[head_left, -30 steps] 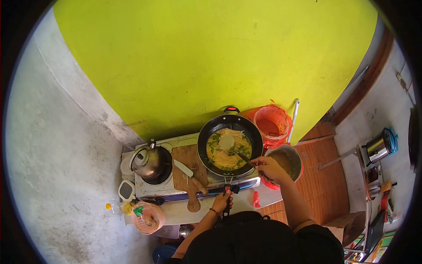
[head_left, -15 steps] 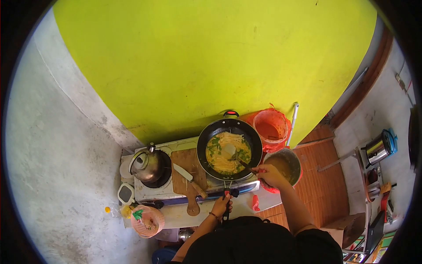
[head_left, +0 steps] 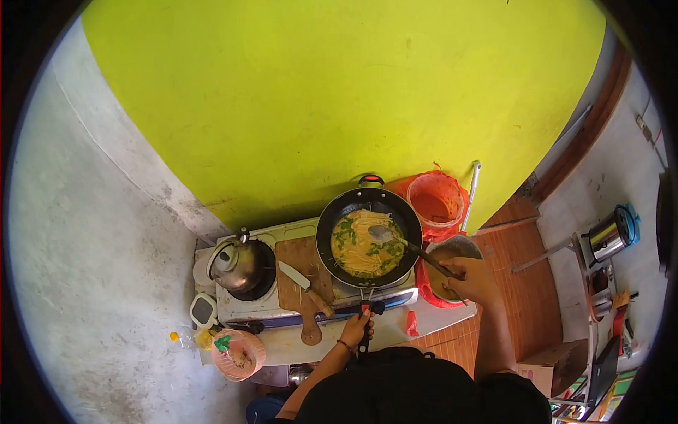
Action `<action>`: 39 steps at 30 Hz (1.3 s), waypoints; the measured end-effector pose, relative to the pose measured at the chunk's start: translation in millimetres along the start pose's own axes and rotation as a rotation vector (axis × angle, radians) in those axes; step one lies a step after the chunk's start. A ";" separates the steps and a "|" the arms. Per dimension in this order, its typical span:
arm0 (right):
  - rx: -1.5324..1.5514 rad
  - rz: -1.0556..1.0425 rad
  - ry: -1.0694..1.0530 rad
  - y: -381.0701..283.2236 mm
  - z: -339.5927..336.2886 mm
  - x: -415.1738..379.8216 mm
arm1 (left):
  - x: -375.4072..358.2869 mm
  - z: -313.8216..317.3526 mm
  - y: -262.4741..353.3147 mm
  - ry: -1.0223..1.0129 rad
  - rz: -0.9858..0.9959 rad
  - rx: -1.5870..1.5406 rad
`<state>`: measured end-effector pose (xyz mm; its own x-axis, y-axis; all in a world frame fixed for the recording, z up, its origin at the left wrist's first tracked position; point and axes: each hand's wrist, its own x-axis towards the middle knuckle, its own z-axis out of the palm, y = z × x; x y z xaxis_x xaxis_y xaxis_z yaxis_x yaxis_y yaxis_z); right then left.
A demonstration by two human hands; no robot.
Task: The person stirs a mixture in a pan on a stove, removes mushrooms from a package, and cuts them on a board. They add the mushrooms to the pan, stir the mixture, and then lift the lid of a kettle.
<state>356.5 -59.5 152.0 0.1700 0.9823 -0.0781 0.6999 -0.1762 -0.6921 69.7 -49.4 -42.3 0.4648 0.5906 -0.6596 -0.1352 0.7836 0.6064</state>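
My left hand (head_left: 355,331) is closed around the black handle of a frying pan (head_left: 332,272), which sits on the stove. In the pan lies a yellowish broth with enoki mushrooms (head_left: 364,220) and chopped green leaves. My right hand (head_left: 471,278) grips the dark handle of a ladle (head_left: 382,233). Its metal head rests over the food, right of the pan's middle, while the handle slants down to the right across the rim. Partly under my right hand stands a pot (head_left: 462,246) of brownish liquid.
A kettle (head_left: 240,266) stands on the left burner. Between it and the pan, a knife (head_left: 294,275) lies on a wooden cutting board (head_left: 308,250). A red-lined bucket (head_left: 433,198) is behind the pot. A pink basket (head_left: 239,353) sits front left.
My right hand has moved right and the ladle's head has lifted out of the broth, shifting up and right. The mushrooms look more spread out. My left hand stays on the handle.
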 end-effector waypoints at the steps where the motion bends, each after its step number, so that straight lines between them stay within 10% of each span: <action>1: -0.011 0.008 0.011 -1.1 -0.9 -0.8 | 0.0 -0.2 0.0 -0.001 0.001 -0.005; 9: -0.148 -0.222 0.172 18.0 61.4 8.0 | 3.2 -1.1 -2.8 0.012 -0.001 0.003; 15: 0.591 0.223 -0.270 17.7 104.2 27.0 | 2.9 -1.6 -3.0 0.007 -0.006 -0.021; 39: 0.695 0.310 -0.431 -5.6 122.5 66.0 | 5.0 -1.8 -5.4 0.009 0.031 -0.005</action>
<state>278.8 14.1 62.8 -0.0933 0.8595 -0.5025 0.0605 -0.4989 -0.8645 71.1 -50.3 -49.7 0.4526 0.6161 -0.6446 -0.1540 0.7661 0.6241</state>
